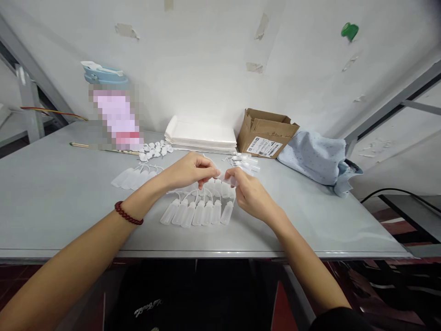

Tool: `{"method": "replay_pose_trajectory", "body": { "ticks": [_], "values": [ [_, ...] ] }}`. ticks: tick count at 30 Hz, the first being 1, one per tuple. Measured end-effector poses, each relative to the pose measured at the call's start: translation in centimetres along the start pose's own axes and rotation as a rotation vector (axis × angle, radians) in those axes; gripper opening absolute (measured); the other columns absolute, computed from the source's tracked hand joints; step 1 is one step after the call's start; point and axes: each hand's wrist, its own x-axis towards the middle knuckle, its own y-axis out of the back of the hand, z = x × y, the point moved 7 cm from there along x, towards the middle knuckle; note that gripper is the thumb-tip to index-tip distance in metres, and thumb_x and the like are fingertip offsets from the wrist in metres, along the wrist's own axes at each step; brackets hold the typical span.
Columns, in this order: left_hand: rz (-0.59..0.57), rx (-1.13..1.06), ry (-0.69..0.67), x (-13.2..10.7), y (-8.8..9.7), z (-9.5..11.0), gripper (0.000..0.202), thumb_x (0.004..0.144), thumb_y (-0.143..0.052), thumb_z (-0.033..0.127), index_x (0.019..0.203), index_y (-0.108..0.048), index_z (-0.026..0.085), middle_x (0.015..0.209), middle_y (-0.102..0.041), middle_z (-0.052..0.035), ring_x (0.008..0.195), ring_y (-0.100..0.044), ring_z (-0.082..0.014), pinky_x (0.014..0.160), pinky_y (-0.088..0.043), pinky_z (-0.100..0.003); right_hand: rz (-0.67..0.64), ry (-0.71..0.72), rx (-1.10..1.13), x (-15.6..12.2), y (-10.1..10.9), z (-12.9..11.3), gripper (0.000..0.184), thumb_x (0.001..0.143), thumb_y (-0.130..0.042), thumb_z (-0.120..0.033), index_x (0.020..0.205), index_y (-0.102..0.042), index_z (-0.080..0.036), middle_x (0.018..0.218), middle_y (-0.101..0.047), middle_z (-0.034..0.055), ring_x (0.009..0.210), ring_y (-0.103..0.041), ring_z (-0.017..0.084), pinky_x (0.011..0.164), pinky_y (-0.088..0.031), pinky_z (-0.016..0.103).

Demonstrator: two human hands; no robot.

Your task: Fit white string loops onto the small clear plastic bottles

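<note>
My left hand (191,170) and my right hand (250,193) meet above the middle of the grey table (51,202). Both pinch one small translucent squeeze bottle (228,178) between their fingertips; the left fingers are at its cap end. Just below the hands lies a row of several similar capped bottles (198,212), side by side. A second group of bottles (132,177) lies to the left. A pile of small white caps (156,149) sits further back, and more small parts (244,162) lie behind my right hand.
A stack of white trays (201,135) and an open cardboard box (265,133) stand against the wall. A light blue cloth (317,158) lies at the right. A blurred pink container with a blue lid (103,76) stands at the back left, beside thin sticks (82,145).
</note>
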Motion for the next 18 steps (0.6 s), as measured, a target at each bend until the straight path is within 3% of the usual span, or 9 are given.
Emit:
{"method": "replay_pose_trajectory", "body": {
  "ticks": [6, 12, 18],
  "values": [
    [-0.102, -0.214, 0.014, -0.2, -1.2, 0.1, 0.025, 0.081, -0.061, 0.036, 0.073, -0.067, 0.013, 0.067, -0.066, -0.0044, 0.053, -0.060, -0.0115, 0.052, -0.051, -0.024, 0.183, 0.020, 0.161, 0.2, 1.0, 0.1, 0.025, 0.069, -0.032, -0.001, 0.083, -0.040, -0.021, 0.081, -0.049, 0.0025, 0.073, -0.046, 0.015, 0.066, -0.038, 0.027],
    [-0.143, -0.273, 0.029, -0.2, -2.0, -0.1, 0.023, 0.077, -0.067, 0.035, 0.080, -0.067, 0.012, 0.073, -0.069, -0.0065, 0.057, -0.064, -0.0134, 0.054, -0.054, -0.025, 0.122, -0.010, 0.253, 0.3, 1.0, 0.4, 0.016, 0.073, -0.036, -0.007, 0.079, -0.037, -0.021, 0.073, -0.045, -0.0010, 0.063, -0.040, 0.013, 0.059, -0.033, 0.026],
    [0.018, -0.179, -0.025, -0.1, -1.8, 0.1, 0.016, 0.072, -0.070, 0.025, 0.076, -0.065, 0.011, 0.061, -0.064, -0.0017, 0.054, -0.062, -0.0122, 0.054, -0.052, -0.023, 0.057, -0.136, 0.298, 0.4, 0.4, 1.5, 0.015, 0.072, -0.039, -0.009, 0.077, -0.033, -0.023, 0.057, -0.035, -0.0067, 0.051, -0.031, 0.011, 0.051, -0.026, 0.025]
  ]
}}
